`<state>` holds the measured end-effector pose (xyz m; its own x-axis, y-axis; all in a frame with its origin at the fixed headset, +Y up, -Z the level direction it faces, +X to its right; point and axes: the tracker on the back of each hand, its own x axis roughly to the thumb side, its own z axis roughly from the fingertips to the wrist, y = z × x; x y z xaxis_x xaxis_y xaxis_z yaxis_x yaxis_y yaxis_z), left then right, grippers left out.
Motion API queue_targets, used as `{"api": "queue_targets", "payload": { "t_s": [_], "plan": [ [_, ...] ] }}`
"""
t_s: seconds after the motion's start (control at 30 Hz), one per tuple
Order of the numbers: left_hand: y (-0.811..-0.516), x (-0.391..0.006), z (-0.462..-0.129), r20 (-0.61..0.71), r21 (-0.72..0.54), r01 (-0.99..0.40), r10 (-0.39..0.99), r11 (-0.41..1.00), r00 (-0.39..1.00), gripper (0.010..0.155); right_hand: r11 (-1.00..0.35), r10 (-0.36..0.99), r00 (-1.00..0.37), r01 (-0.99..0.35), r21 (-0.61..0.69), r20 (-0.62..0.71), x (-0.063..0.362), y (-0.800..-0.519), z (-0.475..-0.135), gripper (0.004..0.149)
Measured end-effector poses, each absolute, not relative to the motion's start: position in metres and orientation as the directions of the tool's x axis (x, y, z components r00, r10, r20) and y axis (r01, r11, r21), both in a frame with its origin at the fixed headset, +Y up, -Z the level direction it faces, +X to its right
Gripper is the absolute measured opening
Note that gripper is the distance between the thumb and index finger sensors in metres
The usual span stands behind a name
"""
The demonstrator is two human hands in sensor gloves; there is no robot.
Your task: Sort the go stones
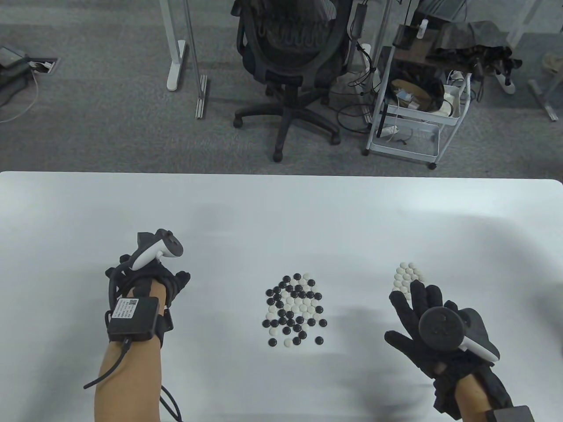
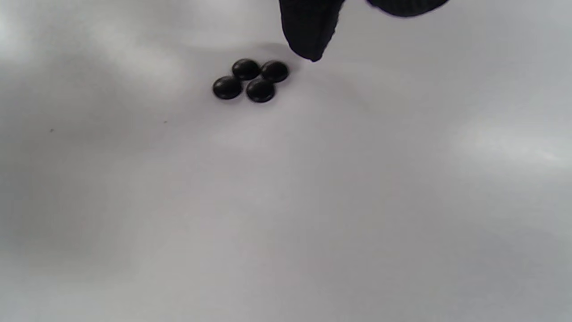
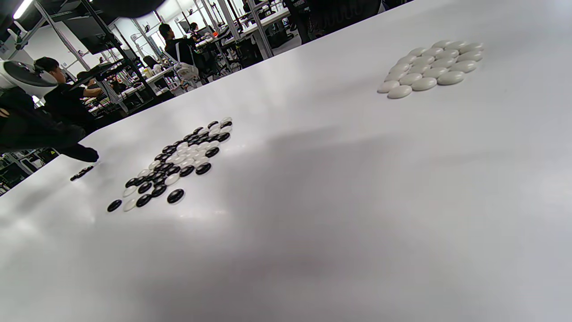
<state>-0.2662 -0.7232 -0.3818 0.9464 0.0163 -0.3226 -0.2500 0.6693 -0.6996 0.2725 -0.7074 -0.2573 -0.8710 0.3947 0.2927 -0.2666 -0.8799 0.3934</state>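
Left hand: the left hand (image 1: 149, 281) is low over the left part of the counter (image 1: 281, 211), palm down. 1 fingertip (image 2: 308, 44) hangs just beside the black stones and holds nothing. How the other fingers lie I cannot tell, the tracker hides them.
Right hand: the right hand (image 1: 422, 312) is over the right part of the counter with fingers straight and spread, holding nothing. Its fingertips reach the near edge of the white pile.
Mixed pile: black and white Go stones (image 1: 294, 310) lie together in the middle of the counter, between the 2 hands (some loose stones lie at its near edge).
White pile: a tight group of white stones (image 3: 431, 67) lies on the right side, well apart from the mixed pile.
Black stones: 4 black stones (image 2: 251, 79) lie touching each other on the left side.
Behind the counter: an office chair (image 1: 290, 57) and a white wire cart (image 1: 413, 110) stand on the grey floor.
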Motion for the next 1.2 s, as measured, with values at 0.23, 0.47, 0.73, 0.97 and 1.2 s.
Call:
{"api": "queue_targets", "payload": {
  "t_s": [0.23,0.47,0.73,0.97,1.2],
  "plan": [
    [-0.697,-0.174,-0.37,0.083,-0.736,-0.043,0.152,0.675,0.985,0.069,-0.878,0.399,-0.872,-0.275,0.391,0.283,0.274,-0.707,-0.257,0.081],
    [-0.7,-0.067,-0.327,0.47,-0.699,0.285,0.121,0.656,0.874,0.066,-0.879,0.4,-0.873,-0.28,0.385,0.278,0.276,-0.706,-0.257,0.08],
    [-0.723,0.015,-0.299,0.641,-0.639,0.437,0.124,0.633,0.757,0.065,-0.88,0.398,-0.873,-0.275,0.388,0.283,0.276,-0.705,-0.257,0.08],
    [-0.748,0.03,-0.29,0.679,-0.607,0.52,0.053,0.601,0.732,0.066,-0.88,0.403,-0.87,-0.283,0.381,0.285,0.277,-0.703,-0.256,0.08],
    [-0.749,-0.017,-0.271,0.644,-0.655,0.466,0.116,0.594,0.756,0.064,-0.879,0.407,-0.867,-0.284,0.384,0.289,0.277,-0.703,-0.255,0.08]
  ]
}}
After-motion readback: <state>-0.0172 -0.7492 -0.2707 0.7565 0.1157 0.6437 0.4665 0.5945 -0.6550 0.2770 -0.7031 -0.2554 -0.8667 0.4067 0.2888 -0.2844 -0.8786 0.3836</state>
